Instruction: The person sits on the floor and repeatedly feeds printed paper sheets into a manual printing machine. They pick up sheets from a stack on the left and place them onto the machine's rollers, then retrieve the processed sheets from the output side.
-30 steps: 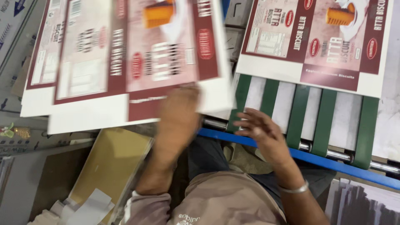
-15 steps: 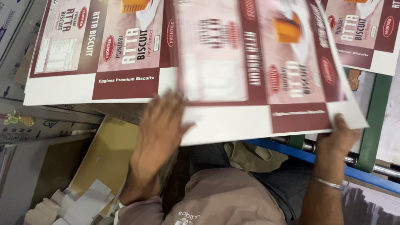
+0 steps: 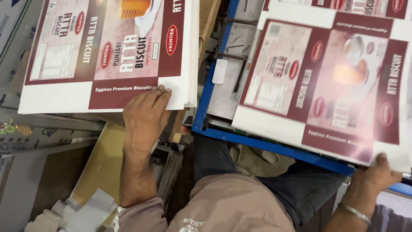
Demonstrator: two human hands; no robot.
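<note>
A stack of printed carton sheets [image 3: 107, 51], maroon and white with a biscuit picture, lies at the upper left. My left hand [image 3: 143, 114] rests flat on the stack's near edge, fingers together, holding nothing. A single printed carton sheet [image 3: 326, 86] of the same kind lies tilted across the blue machine frame [image 3: 274, 148] on the right. My right hand [image 3: 377, 174] grips that sheet's near right corner, and a metal bangle is on the wrist.
Brown cardboard sheets [image 3: 96, 159] and white scraps [image 3: 81, 210] lie at the lower left. Grey metal machine parts [image 3: 229, 73] show between the stack and the single sheet. My knees fill the bottom centre.
One sheet has been carried from the left stack over to the right onto the machine frame, with my right hand on its corner. My left hand stayed at the stack's edge.
</note>
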